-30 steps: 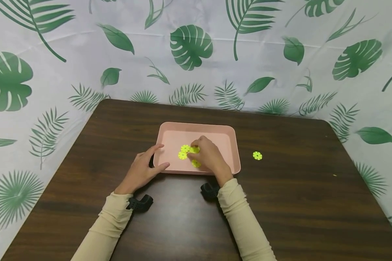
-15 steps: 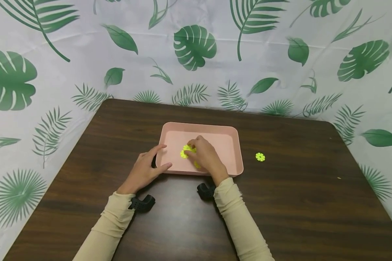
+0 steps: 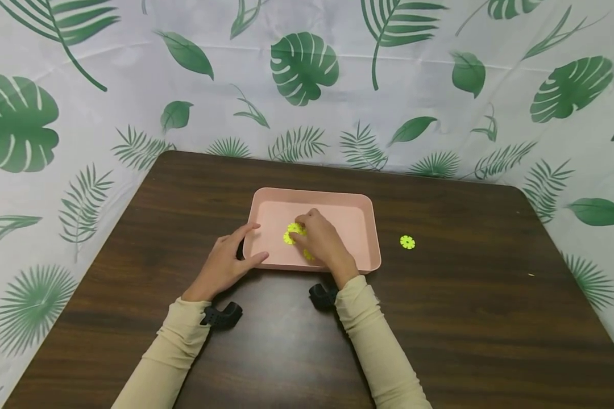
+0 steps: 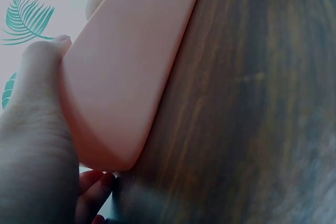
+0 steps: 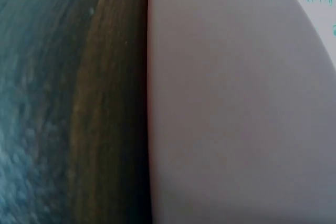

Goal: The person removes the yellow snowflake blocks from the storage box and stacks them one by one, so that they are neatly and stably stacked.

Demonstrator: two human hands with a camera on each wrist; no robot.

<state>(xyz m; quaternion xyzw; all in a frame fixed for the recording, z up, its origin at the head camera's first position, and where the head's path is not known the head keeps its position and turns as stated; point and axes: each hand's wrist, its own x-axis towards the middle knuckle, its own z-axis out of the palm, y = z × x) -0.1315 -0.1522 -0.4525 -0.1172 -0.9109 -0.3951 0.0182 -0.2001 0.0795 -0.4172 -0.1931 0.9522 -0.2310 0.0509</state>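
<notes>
A shallow pink tray (image 3: 337, 210) lies on the dark wooden table. My left hand (image 3: 224, 267) holds its left end, with the thumb over the front rim and the fingers at the left side. In the left wrist view the thumb rests on the rim of the tray (image 4: 126, 66), with fingertips beneath its corner. Inside the tray my right hand (image 3: 324, 241) pinches at a small cluster of notched yellow discs (image 3: 289, 237), fingers and thumb around one. Another yellow disc (image 3: 308, 255) lies partly hidden under this hand. Only the tray's outer wall (image 5: 236, 98) fills the right wrist view.
A single notched yellow disc (image 3: 407, 242) lies on the table right of the tray. A tiny pale speck (image 3: 531, 275) shows farther right. Behind the table (image 3: 465, 318) hangs a white cloth (image 3: 225, 79) printed with green leaves.
My right hand has shifted slightly left and away from me within the tray, covering more of the yellow discs. The left hand keeps its hold on the tray. The head view has shifted slightly.
</notes>
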